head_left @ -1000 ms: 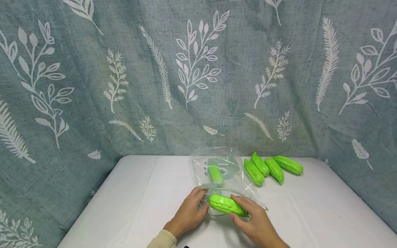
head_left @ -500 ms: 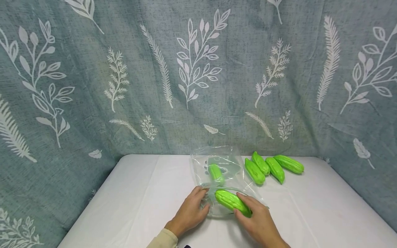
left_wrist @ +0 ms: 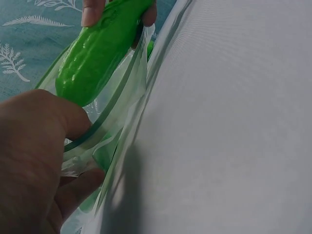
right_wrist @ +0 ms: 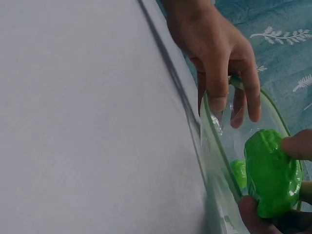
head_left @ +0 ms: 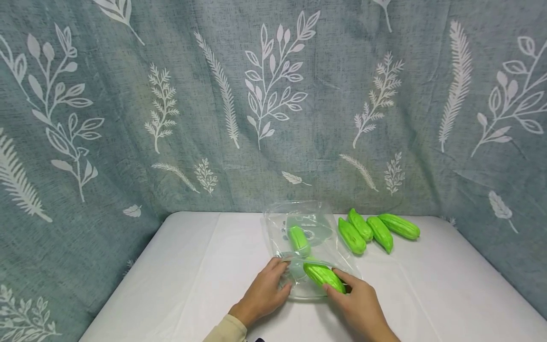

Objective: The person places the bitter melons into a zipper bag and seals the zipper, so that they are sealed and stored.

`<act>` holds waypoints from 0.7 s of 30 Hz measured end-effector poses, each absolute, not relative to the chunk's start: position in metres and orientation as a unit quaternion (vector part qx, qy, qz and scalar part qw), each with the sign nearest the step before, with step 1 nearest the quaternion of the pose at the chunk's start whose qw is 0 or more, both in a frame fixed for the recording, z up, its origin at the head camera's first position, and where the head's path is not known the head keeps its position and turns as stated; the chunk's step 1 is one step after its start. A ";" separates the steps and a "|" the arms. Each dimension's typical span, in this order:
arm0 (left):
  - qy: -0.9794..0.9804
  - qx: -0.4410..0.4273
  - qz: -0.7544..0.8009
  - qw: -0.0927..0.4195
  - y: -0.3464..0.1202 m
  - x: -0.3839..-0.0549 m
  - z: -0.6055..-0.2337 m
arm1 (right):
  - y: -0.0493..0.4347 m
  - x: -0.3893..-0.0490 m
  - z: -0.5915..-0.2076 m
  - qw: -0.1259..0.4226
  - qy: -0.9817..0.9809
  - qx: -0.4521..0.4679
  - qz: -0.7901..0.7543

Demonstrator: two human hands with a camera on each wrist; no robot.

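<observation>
At five o'clock on the plastic bag (head_left: pixel 325 249), I see the right hand (head_left: pixel 360 304) gripping a green gourd (head_left: pixel 322 276), just slipped tip-first inside the mouth (head_left: pixel 304 297) the left hand (head_left: pixel 266 290) holds at eight, so packing seems well underway.

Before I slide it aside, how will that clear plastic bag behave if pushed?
The clear bag will probably bunch up, since its film looks thin and creased. The farther green vegetable lying inside might roll a little, given its rounded shape.
</observation>
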State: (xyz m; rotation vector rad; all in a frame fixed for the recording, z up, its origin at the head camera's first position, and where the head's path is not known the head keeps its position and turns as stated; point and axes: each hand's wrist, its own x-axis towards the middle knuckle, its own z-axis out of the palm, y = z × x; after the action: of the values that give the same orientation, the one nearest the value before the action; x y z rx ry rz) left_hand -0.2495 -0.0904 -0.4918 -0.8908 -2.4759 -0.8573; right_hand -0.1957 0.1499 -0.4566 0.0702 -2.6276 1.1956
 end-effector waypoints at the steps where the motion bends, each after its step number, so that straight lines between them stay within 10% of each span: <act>1: -0.879 -0.318 -0.304 0.184 -0.091 -0.249 -0.492 | 0.150 -0.196 -0.456 0.114 -0.897 0.019 0.426; 21: -0.881 -0.320 -0.303 0.172 -0.091 -0.248 -0.490 | 0.141 -0.202 -0.455 0.032 -0.828 0.006 0.559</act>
State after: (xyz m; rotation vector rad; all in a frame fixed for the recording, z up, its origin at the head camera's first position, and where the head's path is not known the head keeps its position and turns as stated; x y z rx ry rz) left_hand -0.2479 -0.0907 -0.4903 -0.9087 -2.5005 -0.8590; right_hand -0.2016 0.1414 -0.4553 0.0196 -2.5508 1.7230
